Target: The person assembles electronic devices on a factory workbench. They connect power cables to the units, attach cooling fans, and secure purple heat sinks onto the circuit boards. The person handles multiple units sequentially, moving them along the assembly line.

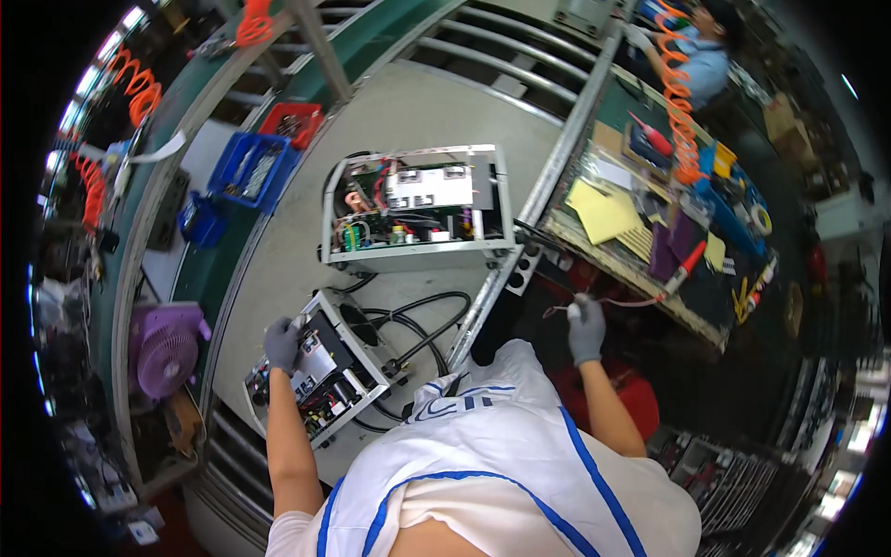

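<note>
My left hand [281, 343], in a grey glove, is closed on the upper edge of the nearer open electronics unit [323, 299]. This metal-framed box sits tilted at the left, its boards and a white plate showing. Out to the right, my gloved right hand [586, 330] has its fingertips pinched around a thin pinkish wire [624, 302]. A small loop of it sticks out left of the fingers. The wire runs toward a red-and-white pen-like tool [684, 267] at the side bench's edge. A second open electronics unit [417, 252] stands farther off.
Black cable [455, 297] lies coiled between the units. A cluttered bench [566, 223] on the right carries yellow paper and tools. Blue bins [251, 170] and a purple fan [167, 351] are at the left; roller bars [506, 60] lie beyond. A co-worker [698, 70] is at far right.
</note>
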### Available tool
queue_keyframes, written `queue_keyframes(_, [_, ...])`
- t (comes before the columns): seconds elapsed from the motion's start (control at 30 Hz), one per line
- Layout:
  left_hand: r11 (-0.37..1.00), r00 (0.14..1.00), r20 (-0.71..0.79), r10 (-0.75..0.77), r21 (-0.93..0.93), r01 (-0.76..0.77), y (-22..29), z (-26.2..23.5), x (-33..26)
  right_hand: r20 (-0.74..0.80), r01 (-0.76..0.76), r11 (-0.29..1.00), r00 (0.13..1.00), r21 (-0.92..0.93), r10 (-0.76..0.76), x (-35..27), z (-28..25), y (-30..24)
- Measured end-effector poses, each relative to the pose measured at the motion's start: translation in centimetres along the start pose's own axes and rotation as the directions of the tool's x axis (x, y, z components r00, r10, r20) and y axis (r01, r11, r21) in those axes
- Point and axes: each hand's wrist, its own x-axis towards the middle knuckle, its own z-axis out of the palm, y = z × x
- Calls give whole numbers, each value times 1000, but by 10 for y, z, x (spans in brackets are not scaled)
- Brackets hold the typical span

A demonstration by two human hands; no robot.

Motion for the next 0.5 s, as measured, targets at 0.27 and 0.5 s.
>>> queue_keyframes(0.27, [857, 978, 205, -28, -499, 129, 1, -8, 8, -181, -207, 976, 964, -63, 193, -13, -49, 55])
queue_keyframes(0.5, [860, 900, -98, 425, -266, -435, 254, 14, -34, -532, -655, 747, 675, -113, 511, 112, -136, 147])
